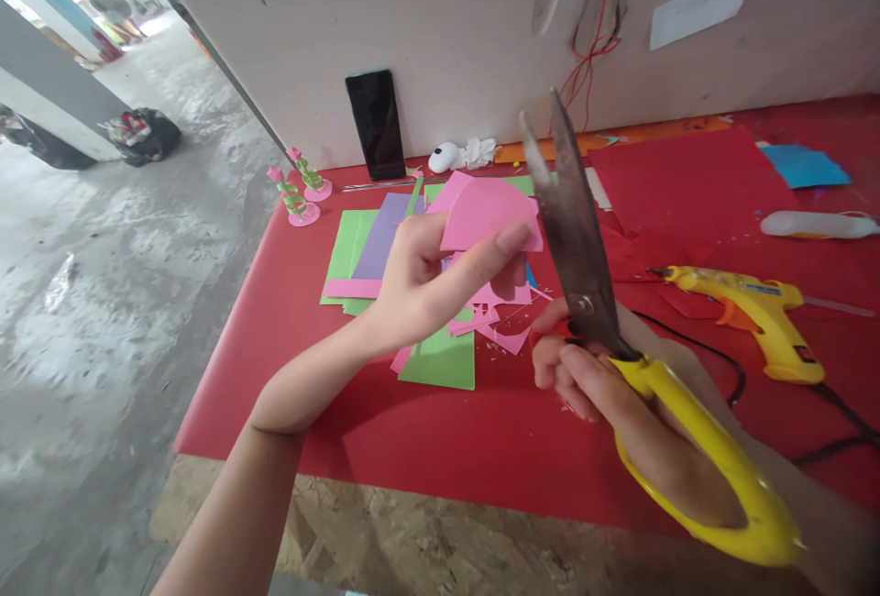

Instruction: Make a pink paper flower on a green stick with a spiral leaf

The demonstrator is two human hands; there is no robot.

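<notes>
My left hand [440, 280] pinches a pink piece of craft paper [489, 211] between thumb and fingers; its upper edge is curved. Large scissors [581, 257] with yellow handles are in my right hand [619, 394], fingers through the loops. Their blades stand parted, tips upward, just right of the pink paper. Beneath my left hand lie green sheets [440, 362], a purple sheet [381, 238] and pink scraps [505, 335]. Whether the blades touch the paper I cannot tell.
A yellow glue gun [756, 303] with a black cable lies at right, near a white-handled tool [818, 225] and blue paper [804, 165]. A black phone [377, 124] leans on the wall. Two small paper flowers [295, 202] stand at the left edge of the red table [275, 376].
</notes>
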